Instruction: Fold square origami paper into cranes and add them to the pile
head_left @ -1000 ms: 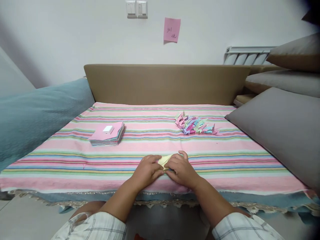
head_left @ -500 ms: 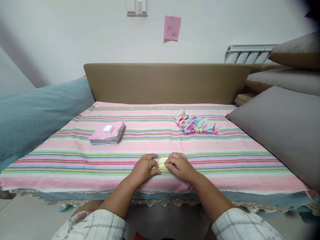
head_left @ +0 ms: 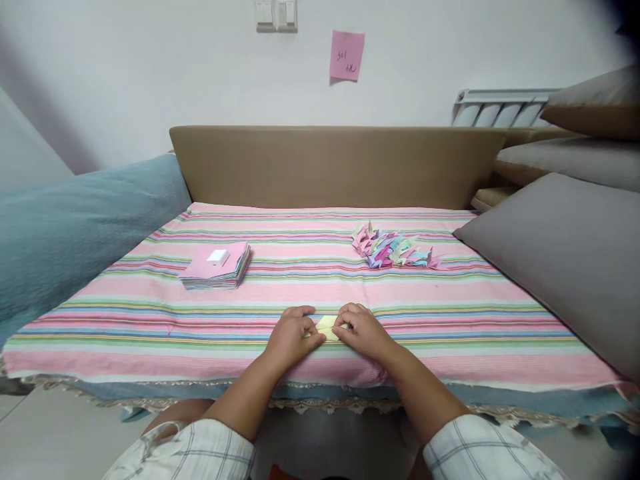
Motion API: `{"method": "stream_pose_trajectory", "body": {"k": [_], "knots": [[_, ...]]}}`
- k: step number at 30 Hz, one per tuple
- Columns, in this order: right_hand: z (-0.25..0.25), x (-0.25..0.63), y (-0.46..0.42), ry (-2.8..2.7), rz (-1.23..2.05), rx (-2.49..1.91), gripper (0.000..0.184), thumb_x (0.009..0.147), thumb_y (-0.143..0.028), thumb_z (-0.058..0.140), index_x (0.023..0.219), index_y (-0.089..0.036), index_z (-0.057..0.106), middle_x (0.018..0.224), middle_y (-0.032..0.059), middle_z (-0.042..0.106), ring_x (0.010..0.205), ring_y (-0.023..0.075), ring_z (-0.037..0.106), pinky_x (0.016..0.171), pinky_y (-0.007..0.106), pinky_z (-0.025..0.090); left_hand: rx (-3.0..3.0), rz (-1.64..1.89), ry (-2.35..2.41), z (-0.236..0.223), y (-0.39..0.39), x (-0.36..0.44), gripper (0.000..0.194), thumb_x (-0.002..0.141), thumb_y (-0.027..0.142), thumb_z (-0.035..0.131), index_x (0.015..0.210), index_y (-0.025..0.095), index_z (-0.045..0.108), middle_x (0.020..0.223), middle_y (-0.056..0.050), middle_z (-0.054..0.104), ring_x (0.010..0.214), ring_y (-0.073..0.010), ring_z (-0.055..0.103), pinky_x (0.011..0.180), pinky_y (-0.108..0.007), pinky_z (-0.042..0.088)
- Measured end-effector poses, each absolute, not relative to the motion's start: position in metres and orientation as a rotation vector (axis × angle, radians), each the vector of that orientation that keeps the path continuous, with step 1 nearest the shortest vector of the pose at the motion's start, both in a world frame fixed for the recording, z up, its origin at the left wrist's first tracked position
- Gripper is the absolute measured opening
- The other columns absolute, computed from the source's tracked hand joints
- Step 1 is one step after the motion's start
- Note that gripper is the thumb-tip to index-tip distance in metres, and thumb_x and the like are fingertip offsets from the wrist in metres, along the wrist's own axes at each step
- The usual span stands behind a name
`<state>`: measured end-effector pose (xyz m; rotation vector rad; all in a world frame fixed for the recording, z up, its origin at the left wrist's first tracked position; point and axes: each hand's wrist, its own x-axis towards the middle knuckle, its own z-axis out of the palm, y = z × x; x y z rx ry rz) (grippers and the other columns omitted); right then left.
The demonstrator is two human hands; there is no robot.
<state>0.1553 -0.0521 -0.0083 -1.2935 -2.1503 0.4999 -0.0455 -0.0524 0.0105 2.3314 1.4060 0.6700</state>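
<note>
A small folded piece of yellow paper (head_left: 327,328) lies on the striped cloth near the front edge, with a crease line across its middle. My left hand (head_left: 295,337) grips its left end between thumb and fingers. At the opposite end, my right hand (head_left: 363,333) pinches the paper, thumb against fingertips. Parts of both ends are hidden under the fingers. Beyond my right hand sits a pile of folded paper cranes (head_left: 393,248) in pink, purple, blue and green. Farther left is a stack of coloured paper squares (head_left: 215,267) with a small white block (head_left: 218,257) on top.
The striped cloth (head_left: 300,280) covers the seat up to a brown backrest (head_left: 335,167). Grey cushions (head_left: 555,253) stand at the right, and a blue-covered armrest (head_left: 95,227) borders the left. A pink note (head_left: 347,56) hangs on the wall.
Both hands stay at the yellow paper with small finger shifts; the thumbs have moved slightly along it. More of its surface now shows. The whole view has shifted slightly.
</note>
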Motion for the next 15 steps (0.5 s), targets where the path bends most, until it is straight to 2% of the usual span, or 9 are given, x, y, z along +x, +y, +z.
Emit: {"method": "stream_pose_trajectory", "body": {"k": [6,10,15], "knots": [[-0.0082,0.154,-0.0524,-2.15,0.491,-1.338,0.006,0.078,-0.026,0.06,0.077,-0.022,0.065,0.091,0.0031,0.06,0.088,0.0184,0.052,0.08,0.033,0.037,2.313,0.654,1.503,0.0129,-0.0568,-0.0485,0.017,0.066,0.037,0.072,0.06,0.021,0.069,0.109,-0.005,0.065,0.102,-0.0249,0.056,0.086,-0.038,0.043],[-0.0059,0.1526,-0.0531,-2.134,0.514,-1.373,0.006,0.078,-0.026,0.061,0.076,-0.022,0.065,0.09,0.0018,0.06,0.089,0.0182,0.052,0.081,0.033,0.035,2.346,0.624,1.427,0.0152,-0.0588,-0.05,0.017,0.074,0.032,0.064,0.061,0.022,0.068,0.09,-0.003,0.069,0.092,-0.0197,0.06,0.084,-0.034,0.042],[-0.0031,0.151,-0.0553,-2.125,0.5,-1.406,0.004,0.076,-0.025,0.063,0.077,-0.022,0.062,0.087,0.0005,0.061,0.089,0.0189,0.051,0.081,0.034,0.032,2.336,0.647,1.46,0.016,-0.0624,-0.0478,0.013,0.072,0.028,0.065,0.062,0.019,0.064,0.077,-0.001,0.067,0.079,-0.0177,0.06,0.076,-0.032,0.043]]}}
